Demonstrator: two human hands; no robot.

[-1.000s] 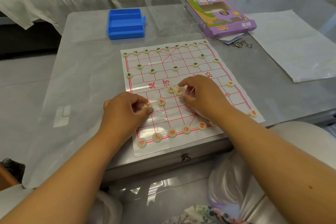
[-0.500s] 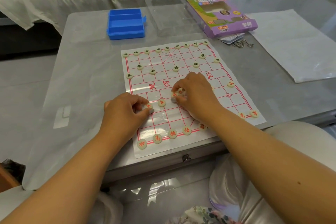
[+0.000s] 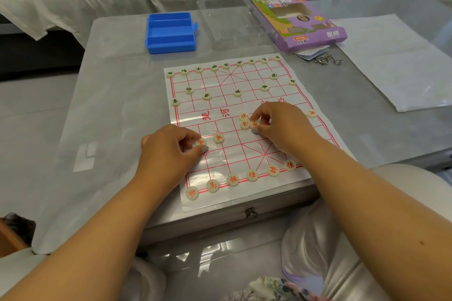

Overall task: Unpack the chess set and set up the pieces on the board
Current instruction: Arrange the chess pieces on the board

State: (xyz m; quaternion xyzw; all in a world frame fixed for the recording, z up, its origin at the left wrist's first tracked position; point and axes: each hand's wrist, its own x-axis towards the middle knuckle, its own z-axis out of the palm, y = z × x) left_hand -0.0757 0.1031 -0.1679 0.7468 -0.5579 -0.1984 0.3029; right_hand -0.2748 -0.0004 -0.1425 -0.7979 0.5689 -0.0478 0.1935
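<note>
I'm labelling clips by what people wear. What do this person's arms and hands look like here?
Both forearms are bare up to the frame edge, with no sleeves in view. The left hand and the right hand show no rings, watch, bracelet or gloves. The thumbnails look pale and fairly long. A small dark mark shows on the right forearm.

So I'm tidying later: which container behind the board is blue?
The blue box, far left; the clear tray and purple carton sit to its right.

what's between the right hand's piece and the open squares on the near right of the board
Nothing visible. The right hand pinches a red piece with two loose red pieces just to its left; the board nearer and to the right shows bare, partly hidden by the hand.
</note>
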